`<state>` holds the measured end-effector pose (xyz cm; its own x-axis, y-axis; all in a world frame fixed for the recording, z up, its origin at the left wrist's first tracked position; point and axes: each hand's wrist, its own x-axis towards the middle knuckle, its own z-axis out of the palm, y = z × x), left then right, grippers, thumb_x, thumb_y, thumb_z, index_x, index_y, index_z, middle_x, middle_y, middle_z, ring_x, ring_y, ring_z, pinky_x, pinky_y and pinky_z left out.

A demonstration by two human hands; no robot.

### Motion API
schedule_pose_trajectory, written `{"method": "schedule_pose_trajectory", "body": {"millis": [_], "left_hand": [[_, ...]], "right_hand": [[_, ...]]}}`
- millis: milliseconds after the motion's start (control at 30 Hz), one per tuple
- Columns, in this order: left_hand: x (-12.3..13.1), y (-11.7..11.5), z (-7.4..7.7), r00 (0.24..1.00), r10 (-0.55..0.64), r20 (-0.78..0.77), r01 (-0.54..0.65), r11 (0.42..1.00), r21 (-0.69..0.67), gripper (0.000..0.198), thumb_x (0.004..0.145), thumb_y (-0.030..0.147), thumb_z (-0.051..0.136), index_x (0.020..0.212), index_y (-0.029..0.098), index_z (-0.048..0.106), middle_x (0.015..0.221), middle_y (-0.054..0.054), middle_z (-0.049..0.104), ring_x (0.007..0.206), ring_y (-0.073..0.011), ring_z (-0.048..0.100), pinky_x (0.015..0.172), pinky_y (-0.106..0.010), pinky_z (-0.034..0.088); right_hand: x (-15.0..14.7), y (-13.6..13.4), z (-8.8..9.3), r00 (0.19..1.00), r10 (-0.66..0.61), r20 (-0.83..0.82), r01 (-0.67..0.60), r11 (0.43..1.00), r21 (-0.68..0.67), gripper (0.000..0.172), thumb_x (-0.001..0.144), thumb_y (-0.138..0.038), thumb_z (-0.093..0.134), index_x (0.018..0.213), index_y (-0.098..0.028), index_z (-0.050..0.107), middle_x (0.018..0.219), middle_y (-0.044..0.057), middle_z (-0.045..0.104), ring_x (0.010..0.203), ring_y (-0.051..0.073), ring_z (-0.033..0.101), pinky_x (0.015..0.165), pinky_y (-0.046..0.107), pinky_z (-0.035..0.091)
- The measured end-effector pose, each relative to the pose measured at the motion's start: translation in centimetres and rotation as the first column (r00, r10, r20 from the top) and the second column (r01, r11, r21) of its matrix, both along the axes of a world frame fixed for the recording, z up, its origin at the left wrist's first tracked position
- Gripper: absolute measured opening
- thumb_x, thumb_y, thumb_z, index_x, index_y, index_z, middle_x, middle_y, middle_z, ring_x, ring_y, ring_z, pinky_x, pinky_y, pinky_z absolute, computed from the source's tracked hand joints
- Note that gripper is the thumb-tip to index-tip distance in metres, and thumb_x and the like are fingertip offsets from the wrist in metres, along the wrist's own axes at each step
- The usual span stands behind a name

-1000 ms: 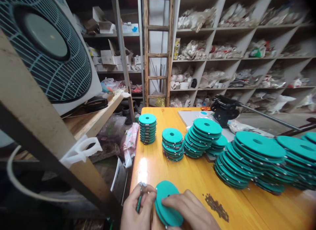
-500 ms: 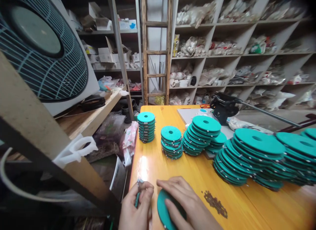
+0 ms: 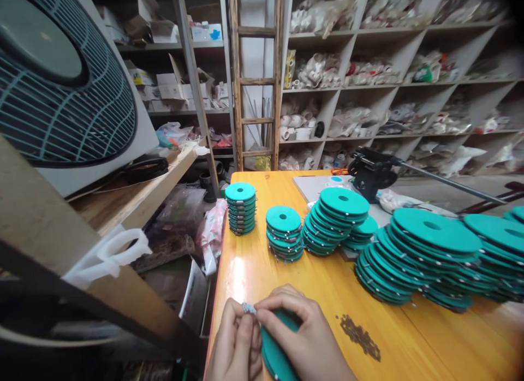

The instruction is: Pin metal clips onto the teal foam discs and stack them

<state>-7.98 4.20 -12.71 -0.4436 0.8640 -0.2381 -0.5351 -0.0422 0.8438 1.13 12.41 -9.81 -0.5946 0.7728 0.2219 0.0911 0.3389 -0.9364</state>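
Near the front edge of the table, my left hand (image 3: 236, 337) is closed, with a small bundle of pale silvery pieces (image 3: 248, 309) pinched between thumb and forefinger. My right hand (image 3: 308, 329) bends over a green foam disc (image 3: 273, 351), its thumb and forefinger pinched together right beside the bundle. What those two fingertips grip is too small to make out. The disc leans between both hands, partly covered by the right one; its far side is hidden. Right of my hands lies a patch of small brown pieces (image 3: 360, 337).
Stacks of green discs with pins round their rims stand behind my hands: a narrow stack (image 3: 240, 209), a short one (image 3: 284, 236) and larger ones (image 3: 417, 255) at right. A black clamp-like device (image 3: 370, 173) sits behind them. A fan (image 3: 82, 86) and wooden beam (image 3: 24, 195) crowd the left.
My right hand has gone from lying spread over the disc to pinching at the bundle. My left hand has come slightly right, and the two hands now meet.
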Motion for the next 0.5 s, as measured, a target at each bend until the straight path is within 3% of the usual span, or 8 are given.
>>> {"method": "schedule_pose_trajectory", "body": {"millis": [200,367,500], "left_hand": [[-0.02,-0.08,-0.22,0.988,0.017,-0.152,-0.027,0.997,-0.069,0.051,0.072,0.065,0.065,0.071,0.019,0.041,0.058,0.008,0.036,0.050,-0.0054,0.029,0.047,-0.017,0.021],[0.13,-0.02,0.13,0.987,0.049,-0.155,-0.060,0.996,-0.065,0.049,0.071,0.063,0.067,0.072,0.019,0.046,0.063,0.006,0.041,0.055,-0.0072,0.037,0.051,-0.016,0.031],[0.12,-0.04,0.21,0.969,0.053,-0.241,-0.068,0.996,-0.056,0.046,0.074,0.063,0.064,0.071,0.019,0.049,0.060,0.005,0.041,0.054,-0.0083,0.038,0.050,-0.019,0.029]], "right_hand": [[0.24,0.05,-0.32,1.000,0.002,-0.021,0.000,0.996,0.091,0.013,0.081,-0.019,0.065,0.070,-0.018,0.070,0.070,0.002,0.066,0.074,0.017,0.062,0.072,0.030,0.046],[0.39,0.18,-0.07,0.999,0.027,-0.040,-0.024,0.998,0.058,0.014,0.084,-0.023,0.064,0.073,-0.020,0.072,0.071,0.002,0.067,0.073,0.017,0.063,0.072,0.030,0.046],[0.26,0.14,-0.04,0.999,0.010,-0.050,-0.007,0.998,0.056,0.013,0.084,-0.023,0.064,0.073,-0.020,0.073,0.069,0.002,0.067,0.073,0.017,0.063,0.072,0.030,0.047]]}}
